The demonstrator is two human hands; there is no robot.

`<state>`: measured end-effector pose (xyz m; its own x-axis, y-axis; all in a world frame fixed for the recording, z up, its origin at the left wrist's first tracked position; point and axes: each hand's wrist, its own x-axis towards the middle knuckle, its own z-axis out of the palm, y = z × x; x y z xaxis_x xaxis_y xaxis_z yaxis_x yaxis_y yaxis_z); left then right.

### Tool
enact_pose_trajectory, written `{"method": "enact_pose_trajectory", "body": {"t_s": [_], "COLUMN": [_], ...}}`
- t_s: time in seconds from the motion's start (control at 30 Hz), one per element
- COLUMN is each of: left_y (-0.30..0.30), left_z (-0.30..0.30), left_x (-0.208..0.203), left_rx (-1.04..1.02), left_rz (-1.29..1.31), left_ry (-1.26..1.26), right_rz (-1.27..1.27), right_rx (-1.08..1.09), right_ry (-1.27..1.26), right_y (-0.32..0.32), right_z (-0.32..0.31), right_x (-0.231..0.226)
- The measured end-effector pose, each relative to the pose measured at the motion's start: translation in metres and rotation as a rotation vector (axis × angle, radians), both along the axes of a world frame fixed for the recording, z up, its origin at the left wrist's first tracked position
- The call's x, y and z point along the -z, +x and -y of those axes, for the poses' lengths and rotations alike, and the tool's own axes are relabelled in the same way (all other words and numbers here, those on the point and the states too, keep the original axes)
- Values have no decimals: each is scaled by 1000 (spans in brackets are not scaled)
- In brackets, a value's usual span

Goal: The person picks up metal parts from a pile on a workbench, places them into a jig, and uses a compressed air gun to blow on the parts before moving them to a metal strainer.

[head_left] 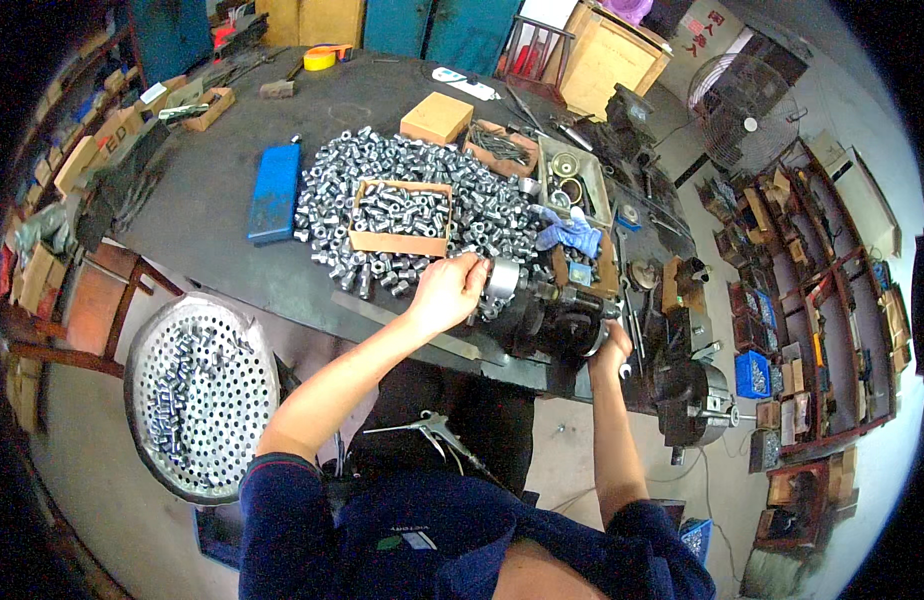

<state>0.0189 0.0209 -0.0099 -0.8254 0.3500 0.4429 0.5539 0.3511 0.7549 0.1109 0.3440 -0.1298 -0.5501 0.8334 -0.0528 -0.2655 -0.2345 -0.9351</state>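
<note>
My left hand [448, 292] is closed in a pinch at the face of a round silver chuck [503, 284]. Whatever its fingertips hold is too small or hidden to name. The chuck sits on the left end of a black bench fixture [547, 322] at the table's near edge. At the fixture's right end, my right hand [612, 348] has its fingers curled in; what lies inside them cannot be made out. Just beyond the chuck spreads a big heap of small metal fittings [332, 175]. A shallow cardboard box [400, 246] filled with similar fittings rests on the heap.
A blue box [274, 193] lies left of the heap. Behind it stand a closed carton [437, 117] and a bin of metal rings [574, 178], with blue gloves [570, 233] nearby. A perforated metal basket [252, 390] holds more parts at lower left. Shelves [832, 330] line the right.
</note>
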Motion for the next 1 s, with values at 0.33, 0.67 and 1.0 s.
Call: {"method": "enact_pose_trajectory", "body": {"t_s": [0.33, 0.67, 1.0], "left_y": [1, -4, -36], "left_z": [5, 4, 35], "left_x": [-1, -5, -24], "left_rx": [-4, 30, -58], "left_rz": [94, 130, -24], "left_ry": [14, 20, -238], "right_rz": [30, -301, -138], "right_rx": [-136, -55, -139], "right_ry": [-111, 259, 18], "right_y": [36, -21, 49], "right_z": [32, 15, 42], "right_x": [-37, -113, -41]}}
